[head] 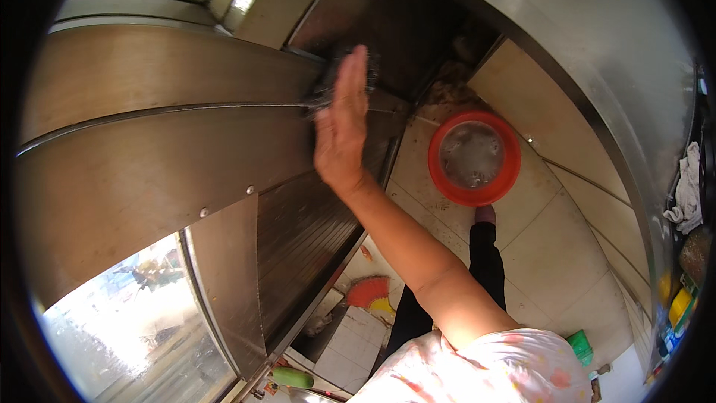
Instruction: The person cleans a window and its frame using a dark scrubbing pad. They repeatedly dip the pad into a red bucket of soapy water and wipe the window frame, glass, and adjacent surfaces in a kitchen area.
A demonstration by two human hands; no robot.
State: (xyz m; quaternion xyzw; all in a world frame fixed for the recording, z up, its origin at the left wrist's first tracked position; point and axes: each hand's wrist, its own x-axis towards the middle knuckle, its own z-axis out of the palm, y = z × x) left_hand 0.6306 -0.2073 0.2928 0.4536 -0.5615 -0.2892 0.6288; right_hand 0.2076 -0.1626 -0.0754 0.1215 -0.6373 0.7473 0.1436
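Observation:
My right hand (344,123) reaches forward with its fingers straight and nearly together. Under its palm is a dark scouring pad (323,92), apparently steel wool, pressed against a brownish metal panel (184,143). The pad lies across the panel's horizontal seam, close to a dark corner; the hand covers much of it and looks slightly blurred. My left hand is out of view. On the tiled floor below, to the right of the hand, stands a red plastic basin (508,179) holding cloudy, sudsy water (471,151).
A stainless steel counter (609,28) curves along the right above beige cabinet fronts (559,112). A white cloth (688,190) lies at the far right. Below left are a glass pane (128,313), a red and yellow fan-shaped item (369,292) and a long green vegetable (293,378). My foot (485,214) is beside the basin.

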